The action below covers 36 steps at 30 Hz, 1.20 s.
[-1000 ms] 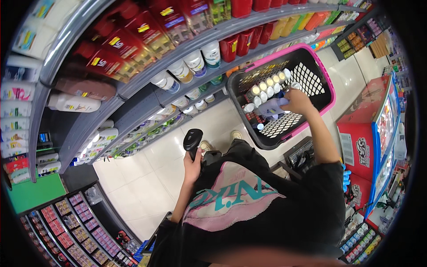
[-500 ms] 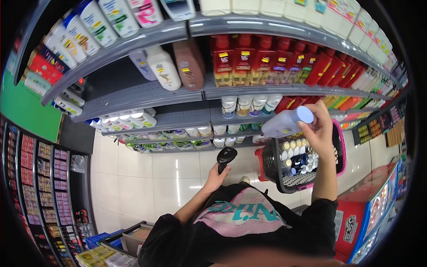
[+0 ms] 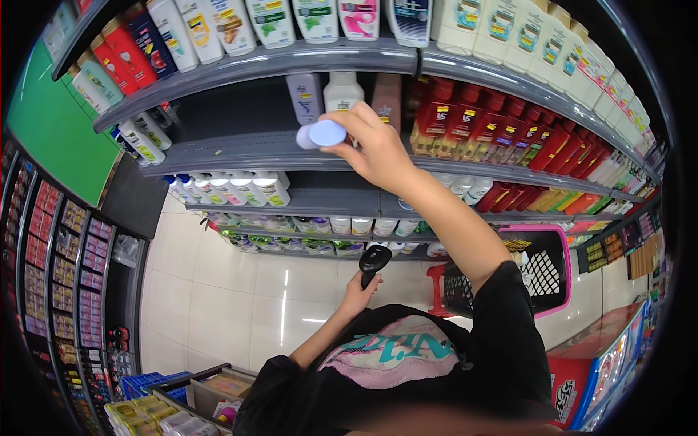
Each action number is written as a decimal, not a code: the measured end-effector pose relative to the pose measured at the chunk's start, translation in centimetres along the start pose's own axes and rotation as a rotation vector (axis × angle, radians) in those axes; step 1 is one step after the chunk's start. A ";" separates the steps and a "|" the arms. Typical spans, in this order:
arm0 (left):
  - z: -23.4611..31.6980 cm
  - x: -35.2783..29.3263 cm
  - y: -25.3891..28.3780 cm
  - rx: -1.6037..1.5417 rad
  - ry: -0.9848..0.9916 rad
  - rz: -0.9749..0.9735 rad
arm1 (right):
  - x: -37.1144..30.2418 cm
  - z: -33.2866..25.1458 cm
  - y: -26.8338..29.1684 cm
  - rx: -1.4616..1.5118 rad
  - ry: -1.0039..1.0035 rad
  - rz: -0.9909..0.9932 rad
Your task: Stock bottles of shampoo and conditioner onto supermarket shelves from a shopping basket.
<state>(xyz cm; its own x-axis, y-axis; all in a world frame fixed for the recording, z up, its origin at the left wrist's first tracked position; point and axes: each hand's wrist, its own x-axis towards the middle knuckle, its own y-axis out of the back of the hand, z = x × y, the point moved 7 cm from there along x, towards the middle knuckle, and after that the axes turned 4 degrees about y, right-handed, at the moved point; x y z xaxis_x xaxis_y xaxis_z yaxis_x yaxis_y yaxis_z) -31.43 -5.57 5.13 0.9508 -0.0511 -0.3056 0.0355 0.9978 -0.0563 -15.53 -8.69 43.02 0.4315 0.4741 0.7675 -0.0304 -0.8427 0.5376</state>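
My right hand [image 3: 374,145] is closed around a light purple bottle [image 3: 325,135] with a pale blue cap end facing me. It holds the bottle just in front of the middle shelf [image 3: 218,161]. Behind it on that shelf stand another purple bottle [image 3: 304,99], a white bottle [image 3: 342,90] and a brown bottle [image 3: 387,98], partly covered by my hand. Lower down, my left hand [image 3: 358,289] grips the handle of a black handheld scanner [image 3: 374,263], which is held over the floor in front of my body.
Red pump bottles [image 3: 465,120] fill the shelf to the right. Below right stands a black and pink basket [image 3: 545,272] with bottles, beside a red stool [image 3: 436,291]. A cart [image 3: 196,392] is behind me at left; a red display case [image 3: 567,392] stands at right.
My right hand has carried the purple bottle from above the basket up and left to the middle shelf. The view has shifted left. My left hand still holds the scanner low.
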 end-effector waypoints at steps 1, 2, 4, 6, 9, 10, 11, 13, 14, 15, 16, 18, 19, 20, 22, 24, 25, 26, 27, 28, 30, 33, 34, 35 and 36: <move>-0.1 0.0 0.6 0.006 0.004 0.007 | 0.8 0.6 -1.3 -0.033 -0.027 -0.021; -0.1 -0.1 1.1 0.007 -0.001 0.009 | 1.6 1.4 -2.4 0.003 -0.035 0.001; -0.4 -0.5 2.6 0.007 0.009 0.043 | 2.9 2.8 -4.9 -0.017 -0.075 -0.010; -0.3 -1.0 3.8 -0.011 0.031 0.056 | 4.0 4.3 -6.8 -0.061 -0.145 -0.034; -0.8 -1.2 5.2 -0.057 0.038 0.094 | 5.4 5.7 -8.2 -0.100 -0.161 0.038; -0.9 -1.3 5.7 -0.084 0.020 0.122 | 6.0 6.0 -8.6 -0.124 -0.164 0.040; -1.0 -1.3 6.1 -0.087 0.021 0.125 | 6.6 6.5 -8.9 -0.122 -0.163 0.036; -0.7 -1.3 6.8 -0.066 0.050 0.125 | 7.9 7.7 -9.4 -0.273 -0.274 -0.020; -0.8 -1.3 7.0 -0.068 0.050 0.124 | 8.5 8.3 -9.7 -0.311 -0.308 -0.086; -0.7 -1.2 7.2 -0.071 0.032 0.127 | 9.0 8.5 -9.9 -0.311 -0.306 -0.087; -0.5 -1.2 7.3 -0.074 0.015 0.129 | 9.2 9.0 -10.3 -0.307 -0.359 -0.137; -0.5 -1.2 7.5 -0.092 0.025 0.133 | 9.5 10.3 -11.0 -0.303 -0.413 -0.187; -0.4 -1.2 7.6 -0.107 0.032 0.132 | 9.5 11.3 -10.9 -0.291 -0.431 -0.145; -0.5 -1.2 7.6 -0.105 0.031 0.128 | 9.3 12.4 -10.8 -0.279 -0.449 -0.102; -0.5 -1.2 7.7 -0.119 0.014 0.130 | 9.1 13.0 -10.8 -0.290 -0.420 -0.061; -0.4 -1.1 7.7 -0.108 0.019 0.126 | 8.9 13.0 -10.5 -0.303 -0.393 -0.019; -0.4 -1.1 7.8 -0.098 0.022 0.124 | 8.9 13.0 -10.5 -0.309 -0.405 -0.038; -0.4 -1.1 7.7 -0.095 0.024 0.119 | 8.8 12.9 -10.5 -0.317 -0.418 -0.056; -0.4 -0.9 7.7 -0.087 0.037 0.113 | 8.7 12.5 -10.3 -0.319 -0.421 -0.053; -0.5 -0.7 7.7 -0.077 0.050 0.105 | 8.2 12.3 -10.2 -0.278 -0.484 -0.054; -0.1 -0.4 7.4 -0.076 0.039 0.096 | 6.4 11.6 -9.3 -0.243 -0.419 0.078; -0.5 -0.1 8.3 -0.127 0.035 0.127 | 1.8 4.6 -8.2 -0.035 -0.355 0.057; -0.6 0.0 8.6 -0.165 0.032 0.139 | -0.8 3.1 -8.2 0.015 -0.419 -0.028; 0.2 0.4 8.3 -0.160 0.030 0.118 | -4.2 2.9 -8.0 -0.010 -0.440 -0.084; 1.5 0.4 8.5 -0.184 0.007 0.133 | -7.8 2.6 -8.4 0.027 -0.405 -0.106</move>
<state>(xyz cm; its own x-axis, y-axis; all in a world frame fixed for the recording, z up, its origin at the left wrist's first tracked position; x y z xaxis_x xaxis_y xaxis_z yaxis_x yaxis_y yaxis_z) -30.27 2.91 5.93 0.9412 0.0790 -0.3283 -0.1469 0.9712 -0.1873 -16.30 -6.04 31.59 0.7507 0.4243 0.5064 0.0547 -0.8038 0.5924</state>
